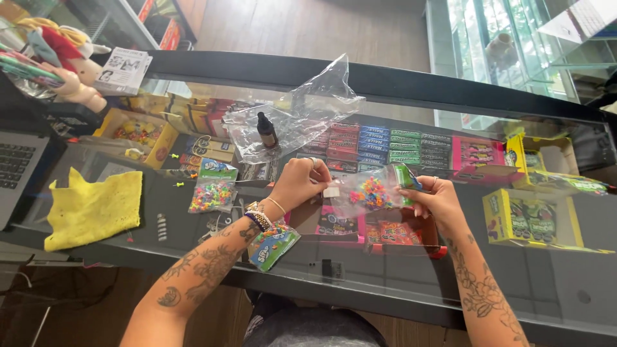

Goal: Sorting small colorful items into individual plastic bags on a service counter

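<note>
Both my hands hold one small clear bag of many-coloured beads (373, 191) above the glass counter (385, 270). My left hand (299, 183) pinches the bag's left end, where a small white piece shows. My right hand (434, 199) grips the right end at its green and blue header card. A second bead bag (212, 189) lies to the left on the glass, and a third (273, 245) lies under my left wrist. A dark dropper bottle (267, 130) stands on a crumpled clear plastic bag (302, 109) behind my hands.
A yellow cloth (93, 209) lies at the left beside a laptop (16, 167). A plush toy (67, 58) and a white printed card (123, 71) sit at the far left. Candy boxes (385, 148) fill the case under the glass. Tiny loose beads (175, 170) dot the counter.
</note>
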